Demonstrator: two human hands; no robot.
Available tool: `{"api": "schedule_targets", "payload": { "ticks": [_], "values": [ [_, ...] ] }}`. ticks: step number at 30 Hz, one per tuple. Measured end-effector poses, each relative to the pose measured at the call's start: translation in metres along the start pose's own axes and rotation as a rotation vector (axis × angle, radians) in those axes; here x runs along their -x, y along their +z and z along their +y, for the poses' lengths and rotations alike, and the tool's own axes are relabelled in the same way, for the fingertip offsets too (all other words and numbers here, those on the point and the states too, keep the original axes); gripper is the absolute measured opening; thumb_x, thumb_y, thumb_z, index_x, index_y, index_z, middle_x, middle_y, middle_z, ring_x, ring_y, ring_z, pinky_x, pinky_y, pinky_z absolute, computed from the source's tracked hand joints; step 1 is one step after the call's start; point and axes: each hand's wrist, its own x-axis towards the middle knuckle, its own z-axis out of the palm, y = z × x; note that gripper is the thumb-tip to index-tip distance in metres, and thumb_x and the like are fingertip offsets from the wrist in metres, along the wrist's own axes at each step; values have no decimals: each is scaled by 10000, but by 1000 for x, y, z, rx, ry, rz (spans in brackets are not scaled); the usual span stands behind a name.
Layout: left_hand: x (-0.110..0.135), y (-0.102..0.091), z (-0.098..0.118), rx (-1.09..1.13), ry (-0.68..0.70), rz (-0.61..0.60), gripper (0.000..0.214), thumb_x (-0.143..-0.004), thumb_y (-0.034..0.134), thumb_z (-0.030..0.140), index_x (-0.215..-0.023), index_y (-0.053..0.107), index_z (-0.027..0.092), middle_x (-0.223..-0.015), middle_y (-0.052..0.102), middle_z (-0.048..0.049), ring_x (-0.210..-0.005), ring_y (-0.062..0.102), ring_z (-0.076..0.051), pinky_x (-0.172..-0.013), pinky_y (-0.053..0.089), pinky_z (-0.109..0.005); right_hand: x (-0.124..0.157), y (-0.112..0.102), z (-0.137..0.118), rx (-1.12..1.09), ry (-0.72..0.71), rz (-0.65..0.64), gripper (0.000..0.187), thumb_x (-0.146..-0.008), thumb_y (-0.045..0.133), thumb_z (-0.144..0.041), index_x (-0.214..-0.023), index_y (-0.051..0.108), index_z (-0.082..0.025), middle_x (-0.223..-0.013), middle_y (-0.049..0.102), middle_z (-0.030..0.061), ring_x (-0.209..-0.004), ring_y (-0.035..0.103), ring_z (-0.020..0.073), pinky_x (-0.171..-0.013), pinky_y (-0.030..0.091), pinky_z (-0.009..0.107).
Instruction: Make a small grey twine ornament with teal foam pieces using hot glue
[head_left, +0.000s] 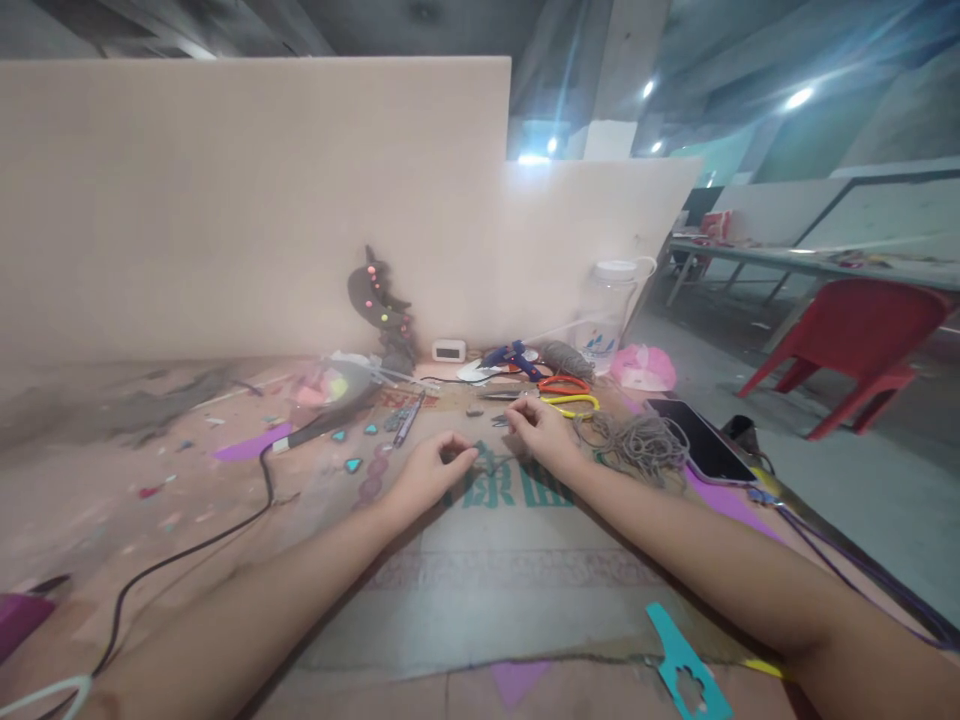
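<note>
My left hand (439, 465) is closed in a pinch above a printed, plastic-covered board (465, 580). A small dark bit shows at its fingertips, too blurred to name. My right hand (540, 428), slightly higher and to the right, has its fingertips pressed together, seemingly on thin grey yarn. A loose tangle of the same grey yarn (649, 447) lies beside the right wrist. Just beyond the right hand are yellow-handled scissors (577, 405) and orange-handled scissors (562, 385). A small grey piece (475, 411) rests between and beyond the hands.
Small teal pieces (352, 465) and a pen (408, 420) lie to the left, near a black cable (187, 545). At the back stand a glue gun (514, 358), a yarn ball (568, 358) and a clear bottle (604, 310). A phone (701, 440) lies right; a teal cutout (686, 665) is in front.
</note>
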Motion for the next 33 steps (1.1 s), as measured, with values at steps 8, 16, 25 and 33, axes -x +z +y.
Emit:
{"api": "schedule_targets", "payload": {
  "ticks": [8, 16, 25, 33],
  "values": [
    [0, -1, 0, -5, -9, -19, 237, -827, 607, 417, -786, 636, 185, -787, 705, -30, -769, 638, -189, -742, 485, -302, 1, 1, 5, -3, -29, -1, 124, -767, 498, -278, -777, 595, -203, -643, 553, -28, -587, 504, 142, -554, 392, 254],
    [2, -3, 8, -4, -5, -34, 228, -822, 594, 412, -782, 633, 190, -791, 698, -34, -775, 625, -193, -741, 480, -302, 8, 2, 1, 26, -54, -40, 154, -819, 573, -345, -842, 605, -197, -666, 573, -25, -601, 510, 141, -582, 392, 261],
    [-1, -1, -1, 39, -18, -51, 246, -820, 597, 424, -792, 638, 183, -794, 696, -31, -765, 627, -192, -736, 469, -304, 5, 3, 4, 46, -49, -30, 218, -850, 554, -398, -746, 569, -206, -644, 551, -19, -594, 491, 143, -574, 377, 266],
    [1, -3, 5, 46, -47, -58, 233, -821, 598, 409, -784, 627, 181, -792, 684, -31, -762, 611, -183, -736, 457, -299, 10, -1, -5, -20, -51, -81, 116, -828, 502, -317, -768, 520, -219, -660, 505, -32, -573, 464, 132, -543, 370, 254]
  ]
}}
